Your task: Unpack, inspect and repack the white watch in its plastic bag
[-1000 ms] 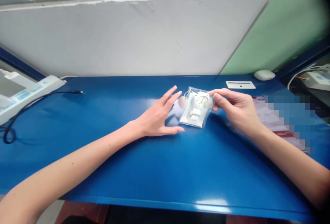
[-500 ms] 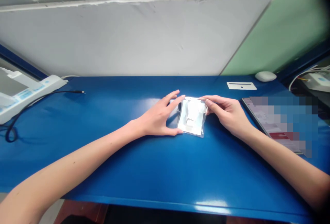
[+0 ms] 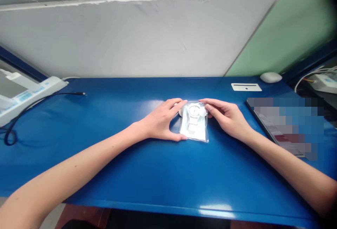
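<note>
A small clear plastic bag (image 3: 194, 126) with a white wristwatch inside lies flat on the blue table (image 3: 147, 172), near the middle. My left hand (image 3: 162, 122) rests on the table at the bag's left edge, its fingers curved, the thumb touching the near corner and the fingertips at the top corner. My right hand (image 3: 226, 116) comes in from the right and pinches the bag's top right edge between thumb and fingers. A round tag peeks out at the bag's top left, partly hidden by my left fingers.
A white device (image 3: 23, 93) with a black cable (image 3: 39, 102) sits at the far left. At the right lie a tablet (image 3: 284, 127) with a blurred screen, a white card (image 3: 246, 87) and a white oval object (image 3: 270, 77). A grey wall board stands behind the table.
The bag was held tilted above the table by my right hand; now it lies flat. Both hands have come down and closed in on its edges.
</note>
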A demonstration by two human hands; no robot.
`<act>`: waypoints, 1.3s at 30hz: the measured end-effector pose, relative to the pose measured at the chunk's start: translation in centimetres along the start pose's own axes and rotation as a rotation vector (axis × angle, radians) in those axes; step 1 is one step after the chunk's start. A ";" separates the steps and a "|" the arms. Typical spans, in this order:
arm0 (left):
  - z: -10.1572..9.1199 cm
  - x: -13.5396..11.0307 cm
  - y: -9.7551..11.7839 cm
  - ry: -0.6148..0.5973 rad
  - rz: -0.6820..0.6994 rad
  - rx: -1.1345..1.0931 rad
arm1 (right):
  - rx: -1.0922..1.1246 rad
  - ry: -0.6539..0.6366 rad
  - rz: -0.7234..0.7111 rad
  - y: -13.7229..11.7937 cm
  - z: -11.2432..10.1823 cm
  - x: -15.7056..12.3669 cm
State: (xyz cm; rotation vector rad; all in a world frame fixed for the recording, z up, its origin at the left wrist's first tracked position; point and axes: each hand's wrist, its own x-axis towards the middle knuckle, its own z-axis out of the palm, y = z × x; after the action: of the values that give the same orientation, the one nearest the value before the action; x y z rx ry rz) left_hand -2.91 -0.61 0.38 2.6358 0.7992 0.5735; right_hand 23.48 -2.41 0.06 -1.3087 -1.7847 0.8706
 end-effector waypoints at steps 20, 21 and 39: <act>0.3 0.0 0.2 -0.019 -0.124 0.057 | -0.614 -0.331 -0.346 0.0 -0.9 -0.7; 0.3 0.1 0.2 -0.021 -0.130 0.058 | -0.621 -0.325 -0.349 0.0 -0.9 -0.6; 0.2 0.3 0.3 -0.035 -0.129 0.041 | -0.639 -0.309 -0.344 0.5 -1.3 0.0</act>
State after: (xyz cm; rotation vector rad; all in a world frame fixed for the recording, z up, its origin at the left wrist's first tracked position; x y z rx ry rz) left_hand -2.50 -0.67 0.42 2.5997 0.9712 0.4795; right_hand 24.82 -2.18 0.31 -1.2140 -2.5773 0.3221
